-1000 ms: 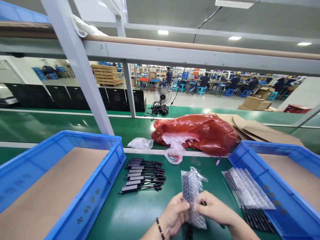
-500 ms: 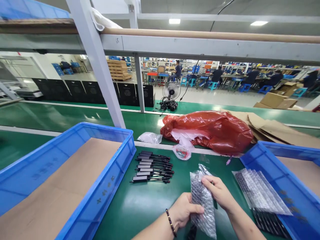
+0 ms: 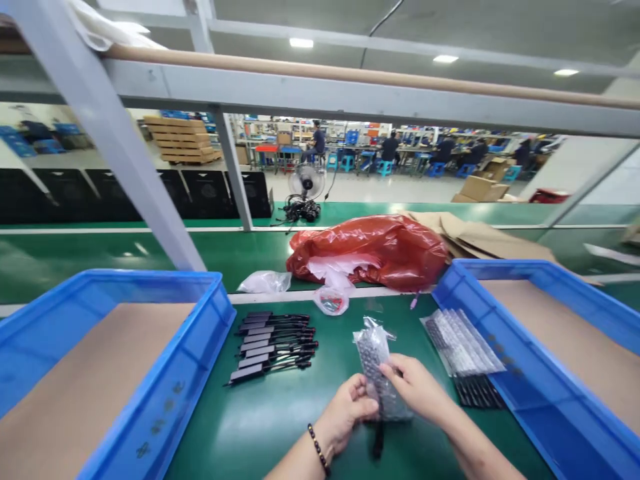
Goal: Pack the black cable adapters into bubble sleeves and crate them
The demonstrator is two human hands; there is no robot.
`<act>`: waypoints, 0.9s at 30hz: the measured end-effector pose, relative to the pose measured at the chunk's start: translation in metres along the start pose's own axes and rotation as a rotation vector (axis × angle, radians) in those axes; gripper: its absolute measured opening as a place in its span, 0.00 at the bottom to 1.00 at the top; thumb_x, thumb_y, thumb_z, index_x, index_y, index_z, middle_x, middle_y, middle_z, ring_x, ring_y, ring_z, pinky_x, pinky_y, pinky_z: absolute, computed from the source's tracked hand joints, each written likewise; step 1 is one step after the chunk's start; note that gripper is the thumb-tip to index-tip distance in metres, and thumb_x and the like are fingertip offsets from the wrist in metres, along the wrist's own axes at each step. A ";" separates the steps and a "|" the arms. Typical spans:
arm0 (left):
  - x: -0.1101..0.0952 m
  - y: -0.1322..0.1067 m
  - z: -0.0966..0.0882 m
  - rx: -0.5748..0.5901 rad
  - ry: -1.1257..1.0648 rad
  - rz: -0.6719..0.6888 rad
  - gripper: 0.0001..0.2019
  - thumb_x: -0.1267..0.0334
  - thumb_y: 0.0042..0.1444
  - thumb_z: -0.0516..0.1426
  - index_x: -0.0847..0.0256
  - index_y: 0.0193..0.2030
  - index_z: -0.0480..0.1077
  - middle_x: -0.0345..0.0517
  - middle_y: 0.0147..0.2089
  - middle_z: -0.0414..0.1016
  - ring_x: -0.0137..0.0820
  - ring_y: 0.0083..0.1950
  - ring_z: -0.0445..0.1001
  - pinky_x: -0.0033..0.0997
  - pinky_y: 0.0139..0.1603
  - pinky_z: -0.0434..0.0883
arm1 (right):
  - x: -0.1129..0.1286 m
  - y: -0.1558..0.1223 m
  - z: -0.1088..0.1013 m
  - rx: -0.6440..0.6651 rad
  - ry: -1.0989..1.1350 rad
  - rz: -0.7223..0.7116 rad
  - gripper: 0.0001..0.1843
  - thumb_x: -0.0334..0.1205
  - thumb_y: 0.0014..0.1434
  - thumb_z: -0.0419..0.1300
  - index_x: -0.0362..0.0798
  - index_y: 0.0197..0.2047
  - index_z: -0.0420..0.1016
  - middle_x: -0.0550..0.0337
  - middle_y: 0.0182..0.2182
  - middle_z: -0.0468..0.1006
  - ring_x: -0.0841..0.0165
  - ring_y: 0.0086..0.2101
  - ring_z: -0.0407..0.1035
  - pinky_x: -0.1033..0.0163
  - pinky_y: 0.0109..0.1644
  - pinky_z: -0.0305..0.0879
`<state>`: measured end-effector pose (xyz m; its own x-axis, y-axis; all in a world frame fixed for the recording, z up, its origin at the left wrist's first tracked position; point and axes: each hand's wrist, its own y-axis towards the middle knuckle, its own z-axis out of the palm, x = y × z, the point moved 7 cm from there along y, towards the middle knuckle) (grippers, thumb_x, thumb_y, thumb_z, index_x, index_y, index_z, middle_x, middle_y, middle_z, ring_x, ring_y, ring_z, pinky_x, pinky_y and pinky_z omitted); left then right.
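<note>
Both my hands hold a clear bubble-wrap bag (image 3: 374, 360) with a dark part inside, low over the green mat. My left hand (image 3: 347, 413) pinches its lower left side; a bead bracelet is on that wrist. My right hand (image 3: 417, 390) grips the right side, fingers closed on the wrap. A black cable end (image 3: 379, 440) sticks out below the bag. A row of several black adapters with cables (image 3: 273, 347) lies to the left. A stack of bubble-wrap bags (image 3: 463, 347) lies to the right.
A blue crate lined with cardboard (image 3: 200, 360) stands at the left, another blue crate (image 3: 470, 313) at the right. A red plastic bag (image 3: 370, 250), small clear bags (image 3: 265, 282) and flattened cardboard (image 3: 480, 237) lie behind. A grey frame post (image 3: 115, 147) rises at left. People work far off.
My right hand slid from the top of the bag down to its right side. The bag sits lower between both hands and the view shifted right.
</note>
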<state>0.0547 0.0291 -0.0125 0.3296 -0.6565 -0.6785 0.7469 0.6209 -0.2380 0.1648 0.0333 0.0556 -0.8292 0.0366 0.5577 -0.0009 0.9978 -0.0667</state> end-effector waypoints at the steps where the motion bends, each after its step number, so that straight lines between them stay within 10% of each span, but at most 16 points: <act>1: 0.005 0.000 0.000 0.010 0.035 -0.055 0.19 0.65 0.33 0.67 0.64 0.35 0.69 0.44 0.32 0.73 0.28 0.31 0.72 0.26 0.33 0.64 | -0.014 0.002 -0.012 0.003 -0.122 0.077 0.21 0.47 0.59 0.43 0.46 0.26 0.71 0.58 0.25 0.75 0.68 0.28 0.67 0.66 0.33 0.58; 12: 0.015 0.000 0.001 0.049 0.189 -0.206 0.14 0.62 0.41 0.63 0.66 0.33 0.66 0.45 0.30 0.72 0.26 0.28 0.73 0.24 0.30 0.64 | -0.154 0.023 -0.080 -0.028 -0.522 0.643 0.16 0.34 0.53 0.50 0.39 0.40 0.74 0.39 0.38 0.76 0.55 0.39 0.71 0.56 0.40 0.61; 20: 0.019 0.003 -0.005 0.019 0.176 -0.213 0.14 0.59 0.44 0.62 0.65 0.33 0.65 0.45 0.28 0.72 0.25 0.27 0.72 0.23 0.29 0.64 | -0.115 0.001 -0.082 -0.240 -0.615 0.647 0.20 0.45 0.56 0.53 0.39 0.46 0.66 0.39 0.43 0.70 0.54 0.41 0.69 0.56 0.40 0.61; 27: 0.025 0.008 -0.009 0.033 0.180 -0.211 0.17 0.55 0.42 0.62 0.65 0.34 0.65 0.45 0.28 0.72 0.26 0.27 0.72 0.24 0.28 0.64 | -0.063 -0.018 0.015 -0.237 -0.559 0.354 0.18 0.51 0.55 0.52 0.44 0.38 0.68 0.50 0.33 0.72 0.58 0.35 0.69 0.59 0.36 0.61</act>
<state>0.0633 0.0213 -0.0378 0.0587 -0.6817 -0.7293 0.8077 0.4618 -0.3665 0.2082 0.0122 0.0094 -0.9203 0.3905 0.0221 0.3912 0.9189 0.0519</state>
